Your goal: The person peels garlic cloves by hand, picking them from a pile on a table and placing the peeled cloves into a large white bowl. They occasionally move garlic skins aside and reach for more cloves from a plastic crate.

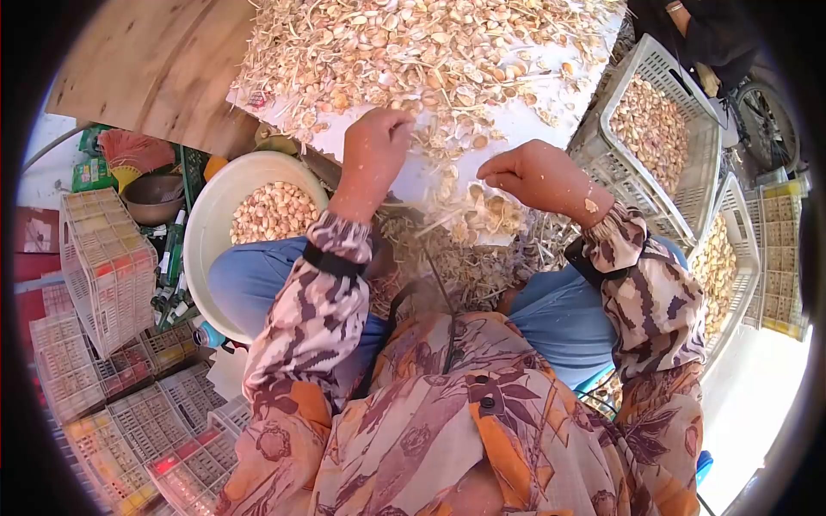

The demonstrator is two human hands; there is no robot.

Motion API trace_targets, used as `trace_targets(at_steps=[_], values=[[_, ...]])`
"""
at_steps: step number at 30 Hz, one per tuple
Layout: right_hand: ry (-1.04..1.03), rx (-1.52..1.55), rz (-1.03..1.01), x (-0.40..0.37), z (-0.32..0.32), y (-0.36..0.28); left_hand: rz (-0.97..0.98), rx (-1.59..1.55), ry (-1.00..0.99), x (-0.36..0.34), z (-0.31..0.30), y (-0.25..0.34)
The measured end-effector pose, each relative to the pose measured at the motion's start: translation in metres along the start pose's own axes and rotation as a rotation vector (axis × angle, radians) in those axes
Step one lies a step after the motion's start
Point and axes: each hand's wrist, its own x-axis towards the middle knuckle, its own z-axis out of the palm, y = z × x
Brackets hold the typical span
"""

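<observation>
**Both hands at the edge of the garlic heap**

The fingers are hard to read here. The left hand [374, 146] sits knuckles-up at the near edge of the heap of pale garlic cloves and papery skins [413, 52]. Its fingers curl under, hidden by the back of the hand, so it cannot be told whether they grip anything. The right hand [538, 176] lies near it, with thumb and fingertips [487, 177] pinched close together over loose cloves. It is too small to tell whether a clove sits between them. Patterned sleeves cover both forearms, and the lens's dark rim cuts off every corner.

Now the containers. Below the left arm, a round white plastic basin [211, 202], partly hidden by a blue-clad knee, holds peeled cloves [271, 211]. To the right, a grey slatted plastic crate [688, 103] carries a layer of cloves, and a second grey crate [744, 249] below it holds more. On the left stand stacks of pale lattice crates [103, 258], tipped and nested, with a metal bowl [155, 199] beside a red-bristled brush [129, 150].

The heap rests on a flat white board [533, 120], with skins spilling off its near edge toward the lap. A bare wooden tabletop [155, 60] fills the top left. Another person's dark sleeve [714, 34] shows at top right, cut off by the frame.
</observation>
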Motion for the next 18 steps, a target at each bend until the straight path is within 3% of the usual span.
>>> trace_targets(at_steps=[1,3,4,8,11,13,17,18], values=[[0.001,0.003,-0.002,0.003,0.0,0.004,0.12,0.136,-0.064,0.016,0.009,-0.005],[0.226,0.109,0.004,0.006,0.0,0.015,0.152,0.279,-0.146,0.025,0.032,-0.02],[0.224,0.063,0.042,0.007,-0.002,0.021,0.183,0.418,-0.227,0.028,0.043,-0.029],[0.327,0.127,0.017,0.005,0.003,0.047,0.177,0.437,-0.284,0.024,0.039,-0.017],[0.406,0.208,0.149,0.007,0.0,0.051,0.215,0.409,-0.33,0.017,0.031,-0.018],[0.551,0.163,0.212,0.017,-0.005,0.052,0.254,0.385,-0.346,0.013,0.029,-0.016],[0.581,-0.26,-0.005,0.06,0.006,0.058,0.096,0.486,-0.408,0.004,0.029,-0.009],[0.484,-0.275,0.039,0.069,0.007,0.055,0.121,0.328,-0.311,0.0,0.029,-0.01]])
